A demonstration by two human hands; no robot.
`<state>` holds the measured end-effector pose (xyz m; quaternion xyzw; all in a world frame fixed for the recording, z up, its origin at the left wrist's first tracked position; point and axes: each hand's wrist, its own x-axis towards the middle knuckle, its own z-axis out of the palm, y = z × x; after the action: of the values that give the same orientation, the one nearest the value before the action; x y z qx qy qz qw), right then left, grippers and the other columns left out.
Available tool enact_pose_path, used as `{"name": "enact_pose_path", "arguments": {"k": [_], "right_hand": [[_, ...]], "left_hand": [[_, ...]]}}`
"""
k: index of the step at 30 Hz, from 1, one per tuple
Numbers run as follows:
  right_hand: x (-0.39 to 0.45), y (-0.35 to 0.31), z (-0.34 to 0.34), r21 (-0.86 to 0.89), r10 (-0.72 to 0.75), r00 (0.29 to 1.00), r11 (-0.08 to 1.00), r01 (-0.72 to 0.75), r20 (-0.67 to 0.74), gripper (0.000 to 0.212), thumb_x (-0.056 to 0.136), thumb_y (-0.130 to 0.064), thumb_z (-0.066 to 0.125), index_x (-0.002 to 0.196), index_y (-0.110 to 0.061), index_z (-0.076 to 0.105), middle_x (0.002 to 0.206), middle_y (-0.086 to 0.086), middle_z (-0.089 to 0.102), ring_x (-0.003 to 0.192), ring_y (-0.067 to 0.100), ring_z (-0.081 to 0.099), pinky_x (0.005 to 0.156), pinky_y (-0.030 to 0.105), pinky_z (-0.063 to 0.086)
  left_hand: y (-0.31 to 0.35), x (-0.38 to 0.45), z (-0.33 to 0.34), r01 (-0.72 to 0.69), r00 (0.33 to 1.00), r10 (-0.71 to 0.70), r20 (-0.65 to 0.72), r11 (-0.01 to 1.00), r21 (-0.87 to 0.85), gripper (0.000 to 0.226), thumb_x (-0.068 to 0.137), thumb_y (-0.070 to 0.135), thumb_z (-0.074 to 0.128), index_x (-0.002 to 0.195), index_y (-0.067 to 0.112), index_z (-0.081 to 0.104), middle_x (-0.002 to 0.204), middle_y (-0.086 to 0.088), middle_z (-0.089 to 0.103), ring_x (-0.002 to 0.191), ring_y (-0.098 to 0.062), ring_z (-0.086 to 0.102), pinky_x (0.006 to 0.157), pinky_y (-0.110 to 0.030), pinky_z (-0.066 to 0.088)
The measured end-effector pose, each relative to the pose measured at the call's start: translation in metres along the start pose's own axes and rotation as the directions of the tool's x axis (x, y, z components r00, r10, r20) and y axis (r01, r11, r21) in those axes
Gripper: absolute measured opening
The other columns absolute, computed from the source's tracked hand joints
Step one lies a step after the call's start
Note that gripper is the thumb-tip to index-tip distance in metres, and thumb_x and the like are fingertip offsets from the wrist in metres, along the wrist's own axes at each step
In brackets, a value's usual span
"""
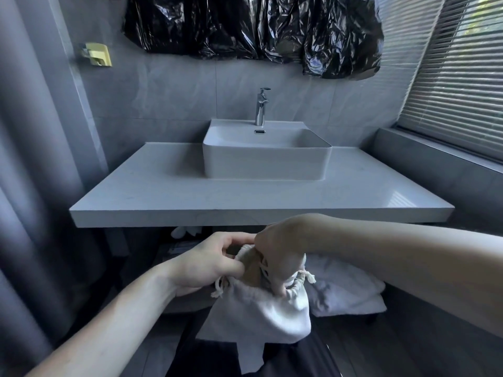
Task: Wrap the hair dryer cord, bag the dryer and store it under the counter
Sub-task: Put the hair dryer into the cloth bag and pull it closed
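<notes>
Item, lower centre of frame: white drawstring bag [261, 314], cloth, bulging, held in the air below the front edge of the counter [245, 197]. Mouth gathered at top; knotted cord ends hang at its left and right corners.

Left hand [209, 263], centre-left: clenched on the bag's rim at the left side of the mouth, thumb over the cloth.

Right hand [280, 248], centre: fingers pinched down onto the right side of the rim, grasping cloth and drawstring channel.

Hair dryer: not clearly seen; a tan shape shows inside the open mouth between the hands, identity uncertain.

Counter: pale grey slab, middle of frame, bearing a white rectangular basin [265, 156] with chrome tap [260, 107] behind it.

Under counter, right of the bag: folded white towels [351, 289] on a low shelf.

Upper frame: black plastic sheeting [255, 28] across the wall. Upper left: brass wall fitting [98, 54]. Right edge: window blinds [460, 72].
</notes>
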<state>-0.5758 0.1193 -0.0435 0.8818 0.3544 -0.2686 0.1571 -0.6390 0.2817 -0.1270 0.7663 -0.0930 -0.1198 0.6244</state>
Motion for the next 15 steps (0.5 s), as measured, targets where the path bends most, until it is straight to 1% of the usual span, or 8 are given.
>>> {"name": "enact_pose_path", "arguments": {"k": [2,5,8,10,11,13,14,15], "right_hand": [[0.007,0.004,0.000,0.013,0.009,0.999,1.000,-0.010,0.039,0.031,0.078,-0.034,0.093,0.088,-0.015,0.071,0.083,-0.002,0.066,0.084,0.023,0.070,0.081,0.031,0.063],[0.015,0.012,0.004,0.159,-0.001,0.997,0.987,-0.011,0.075,0.033,0.081,-0.030,0.090,0.098,-0.019,0.064,0.094,-0.002,0.067,0.069,0.012,0.068,0.064,0.024,0.059],[0.024,0.015,0.014,0.203,0.032,0.997,0.978,-0.044,0.063,0.039,0.067,-0.043,0.090,0.088,-0.028,0.061,0.099,0.003,0.073,0.073,0.020,0.070,0.082,0.037,0.063],[0.027,0.013,0.020,0.222,0.054,0.996,0.973,-0.068,0.065,0.052,0.059,-0.051,0.089,0.098,-0.022,0.069,0.105,0.004,0.078,0.074,0.020,0.072,0.091,0.043,0.063],[0.026,0.013,0.022,0.251,0.053,0.997,0.966,-0.064,0.051,0.057,0.060,-0.051,0.089,0.105,-0.019,0.072,0.105,0.004,0.078,0.074,0.020,0.072,0.090,0.041,0.064],[0.023,0.014,0.025,0.320,0.031,0.999,0.947,-0.032,0.007,0.051,0.072,-0.040,0.090,0.110,-0.009,0.076,0.093,0.002,0.076,0.072,0.018,0.071,0.072,0.023,0.063],[0.021,0.014,0.029,0.352,0.029,0.999,0.936,-0.021,-0.019,0.047,0.075,-0.033,0.090,0.110,-0.005,0.076,0.090,0.004,0.075,0.072,0.018,0.072,0.064,0.020,0.058],[0.019,0.013,0.033,0.383,0.027,0.999,0.924,-0.010,-0.038,0.048,0.075,-0.030,0.091,0.113,-0.004,0.077,0.093,0.006,0.078,0.079,0.020,0.075,0.065,0.023,0.058]], "left_hand": [[-0.003,0.001,-0.002,-0.003,1.000,0.003,-0.030,1.000,-0.012,0.071,0.093,-0.026,0.051,0.143,0.020,0.070,0.128,-0.021,0.077,0.121,-0.034,0.074,0.107,-0.044,0.057],[-0.006,0.001,-0.004,0.009,0.996,-0.012,-0.090,1.000,-0.030,0.068,0.087,-0.015,0.059,0.146,0.017,0.065,0.137,-0.020,0.075,0.135,-0.038,0.067,0.121,-0.057,0.044],[-0.008,0.002,-0.001,0.050,0.991,-0.047,-0.123,0.999,0.020,0.074,0.082,-0.010,0.061,0.151,0.017,0.059,0.136,-0.011,0.077,0.132,-0.030,0.070,0.120,-0.056,0.045],[-0.013,0.004,0.000,0.070,0.990,-0.064,-0.129,0.997,0.042,0.076,0.084,-0.013,0.060,0.154,0.018,0.056,0.136,-0.012,0.077,0.132,-0.033,0.070,0.120,-0.060,0.044],[-0.017,0.006,-0.001,0.077,0.989,-0.070,-0.126,0.996,0.047,0.078,0.084,-0.013,0.061,0.154,0.020,0.056,0.136,-0.014,0.076,0.132,-0.037,0.069,0.119,-0.064,0.044],[-0.018,0.007,-0.001,0.095,0.990,-0.087,-0.113,0.994,0.060,0.083,0.078,-0.004,0.064,0.152,0.034,0.059,0.135,-0.027,0.073,0.129,-0.052,0.065,0.114,-0.071,0.045],[-0.018,0.008,0.000,0.106,0.990,-0.098,-0.104,0.992,0.073,0.085,0.075,0.002,0.065,0.149,0.043,0.060,0.135,-0.034,0.069,0.123,-0.057,0.066,0.104,-0.070,0.049],[-0.017,0.008,0.001,0.119,0.989,-0.111,-0.093,0.989,0.090,0.085,0.072,0.007,0.065,0.145,0.051,0.061,0.134,-0.037,0.068,0.112,-0.055,0.068,0.092,-0.062,0.051]]}}
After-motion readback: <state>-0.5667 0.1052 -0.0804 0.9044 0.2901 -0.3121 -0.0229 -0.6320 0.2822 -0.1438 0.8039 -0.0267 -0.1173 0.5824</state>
